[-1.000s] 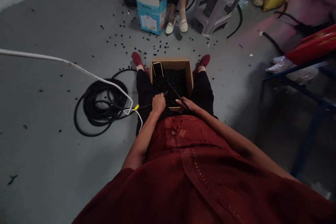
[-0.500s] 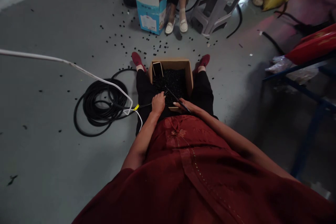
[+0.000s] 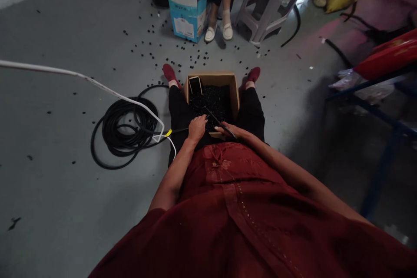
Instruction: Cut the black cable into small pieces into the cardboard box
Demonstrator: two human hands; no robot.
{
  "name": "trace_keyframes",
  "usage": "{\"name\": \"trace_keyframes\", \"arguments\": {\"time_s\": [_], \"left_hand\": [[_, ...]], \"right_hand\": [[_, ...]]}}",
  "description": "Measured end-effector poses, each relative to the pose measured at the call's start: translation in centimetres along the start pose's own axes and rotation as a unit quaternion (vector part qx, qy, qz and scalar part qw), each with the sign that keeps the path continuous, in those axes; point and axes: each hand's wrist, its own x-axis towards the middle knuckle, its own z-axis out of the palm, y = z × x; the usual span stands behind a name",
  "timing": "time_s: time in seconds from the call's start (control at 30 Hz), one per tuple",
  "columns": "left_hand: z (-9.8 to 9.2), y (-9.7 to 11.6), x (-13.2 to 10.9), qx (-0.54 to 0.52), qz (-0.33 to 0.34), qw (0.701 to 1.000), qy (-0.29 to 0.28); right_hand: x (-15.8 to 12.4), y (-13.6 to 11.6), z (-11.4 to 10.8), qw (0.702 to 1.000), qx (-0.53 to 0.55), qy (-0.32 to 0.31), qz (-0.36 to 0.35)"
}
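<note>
My left hand (image 3: 197, 127) is closed around a black rubber strip (image 3: 180, 130) that runs in from the coil on the left; a short end shows past the fingertips. Across from it, my right hand (image 3: 228, 129) grips a pair of long dark scissors (image 3: 213, 116), its blades slanting up and left close to the strip's end. Fingers partly hide the handles. Both hands are above the near side of an open cardboard box (image 3: 237, 95) between my legs. Small black pieces (image 3: 216, 97) fill its bottom, and a phone (image 3: 195, 85) leans in its far left corner.
A black coil (image 3: 125, 132) lies on the floor at left, with a white cable (image 3: 87, 79) crossing above it. Black bits scatter over the floor. Ahead are a blue-and-white carton (image 3: 185, 19), another person's feet (image 3: 219, 33) and a grey stool (image 3: 260, 21). A blue frame (image 3: 381, 115) stands right.
The scissor blades look closer together now, and my left hand has shifted very slightly toward them. The box and coil stay in place.
</note>
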Motion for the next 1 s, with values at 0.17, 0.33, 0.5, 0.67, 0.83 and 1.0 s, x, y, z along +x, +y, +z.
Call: {"name": "trace_keyframes", "arguments": {"time_s": [0.17,0.33,0.5,0.67,0.83,1.0], "left_hand": [[0.1,0.0,0.2,-0.007,-0.003,1.0,0.011],[0.0,-0.2,0.5,-0.009,-0.011,1.0,0.003],[-0.3,-0.3,0.9,0.013,-0.016,1.0,-0.023],[-0.6,-0.4,0.9,0.03,-0.015,0.998,-0.052],[-0.7,-0.6,1.0,0.039,-0.017,0.995,-0.088],[-0.6,-1.1,1.4,0.055,-0.02,0.992,-0.114]], "right_hand": [[-0.3,-0.9,-0.2,0.998,-0.047,0.031,0.035],[0.1,-1.2,-0.1,0.994,-0.101,0.039,0.036],[1.1,-0.9,0.5,0.991,-0.119,0.04,0.055],[1.6,-0.8,1.2,0.989,-0.124,0.026,0.076],[2.1,-0.7,1.6,0.99,-0.116,0.007,0.079],[3.2,-0.4,2.2,0.99,-0.111,-0.008,0.084]]}}
